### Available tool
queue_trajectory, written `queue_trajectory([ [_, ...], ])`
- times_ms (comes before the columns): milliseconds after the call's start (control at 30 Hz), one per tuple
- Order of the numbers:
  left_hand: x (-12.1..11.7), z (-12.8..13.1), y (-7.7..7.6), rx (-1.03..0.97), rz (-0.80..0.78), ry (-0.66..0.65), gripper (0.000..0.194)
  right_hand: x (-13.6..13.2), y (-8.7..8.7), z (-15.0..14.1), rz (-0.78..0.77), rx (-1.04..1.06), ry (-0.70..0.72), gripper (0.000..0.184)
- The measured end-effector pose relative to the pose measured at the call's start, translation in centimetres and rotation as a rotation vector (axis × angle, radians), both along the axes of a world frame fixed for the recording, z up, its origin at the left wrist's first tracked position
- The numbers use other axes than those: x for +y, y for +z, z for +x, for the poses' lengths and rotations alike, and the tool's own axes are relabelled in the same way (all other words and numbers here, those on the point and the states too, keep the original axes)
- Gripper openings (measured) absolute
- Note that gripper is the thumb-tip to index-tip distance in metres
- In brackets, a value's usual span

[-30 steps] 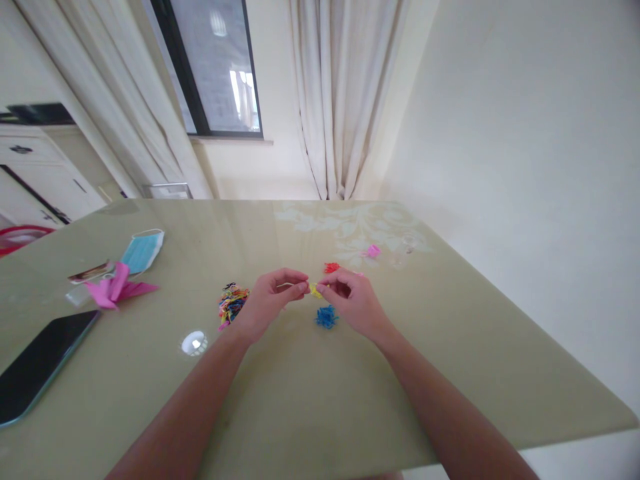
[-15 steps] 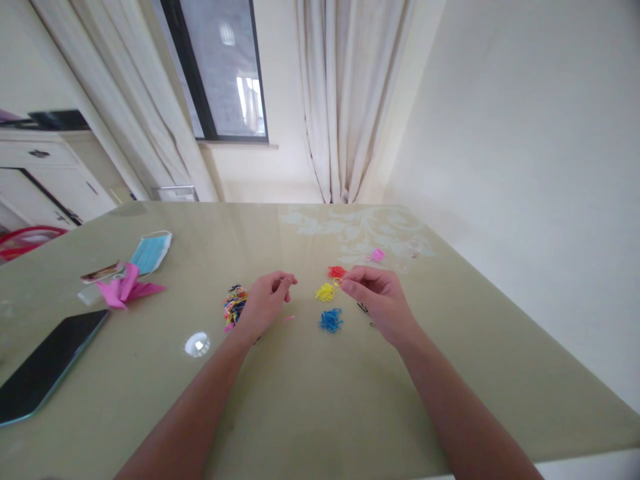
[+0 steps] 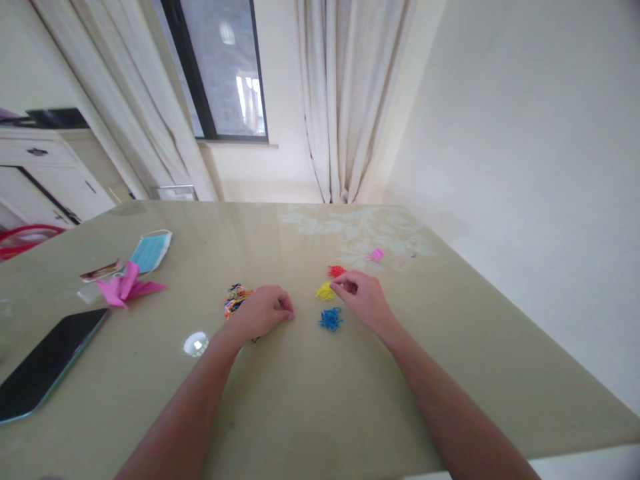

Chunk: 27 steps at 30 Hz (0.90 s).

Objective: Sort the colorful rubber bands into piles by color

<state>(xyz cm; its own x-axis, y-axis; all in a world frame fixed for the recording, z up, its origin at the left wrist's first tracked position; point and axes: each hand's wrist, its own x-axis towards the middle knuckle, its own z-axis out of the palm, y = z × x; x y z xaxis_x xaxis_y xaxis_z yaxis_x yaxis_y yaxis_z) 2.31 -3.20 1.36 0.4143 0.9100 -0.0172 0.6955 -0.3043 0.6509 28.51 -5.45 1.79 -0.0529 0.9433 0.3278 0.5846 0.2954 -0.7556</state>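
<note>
My left hand [image 3: 266, 312] rests low over the table, thumb and finger pinched together; whatever is between the tips is too small to make out. Beside and partly beneath it lies a heap of mixed-colour rubber bands [image 3: 235, 300]. My right hand [image 3: 365, 298] is closed in a pinch at the right edge of the yellow rubber bands [image 3: 325, 291]; its fingertips hide what they may hold. Just behind that pile are red rubber bands [image 3: 337, 271], partly covered by the hand. Nearer to me sits a pile of blue rubber bands [image 3: 331, 320].
To the left lie a pink folded-paper figure [image 3: 126, 288], a blue face mask [image 3: 151, 251] and a dark phone [image 3: 53, 357]. A small pink item [image 3: 377, 255] is farther back on the glossy table [image 3: 320, 413]. A wall [image 3: 530, 167] runs along the right side.
My left hand has come down to where a small pink band lay, which no longer shows. My right hand has moved slightly left to the yellow pile; the yellow loop at its fingertips is no longer distinct.
</note>
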Motion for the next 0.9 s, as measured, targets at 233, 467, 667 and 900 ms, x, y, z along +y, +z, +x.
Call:
queue_trajectory([
  [233, -0.5, 1.8, 1.2, -0.337, -0.070, 0.051, 0.022, 0.7, -1.4, -0.6, 0.075, -0.371, -0.059, 0.016],
  [467, -1.3, 3.1, 2.1, -0.689, -0.273, 0.111, 0.038, -0.9, 0.2, -1.5, 0.149, -0.138, 0.079, 0.017],
  [667, -1.2, 3.4, 1.8, -0.752, -0.314, 0.124, 0.041, -1.7, 0.2, -2.6, 0.195, -0.040, 0.140, 0.013],
  [900, -1.2, 3.2, 1.9, -0.693, -0.268, 0.081, 0.043, -1.6, 0.7, -2.3, 0.145, 0.062, 0.129, 0.020],
])
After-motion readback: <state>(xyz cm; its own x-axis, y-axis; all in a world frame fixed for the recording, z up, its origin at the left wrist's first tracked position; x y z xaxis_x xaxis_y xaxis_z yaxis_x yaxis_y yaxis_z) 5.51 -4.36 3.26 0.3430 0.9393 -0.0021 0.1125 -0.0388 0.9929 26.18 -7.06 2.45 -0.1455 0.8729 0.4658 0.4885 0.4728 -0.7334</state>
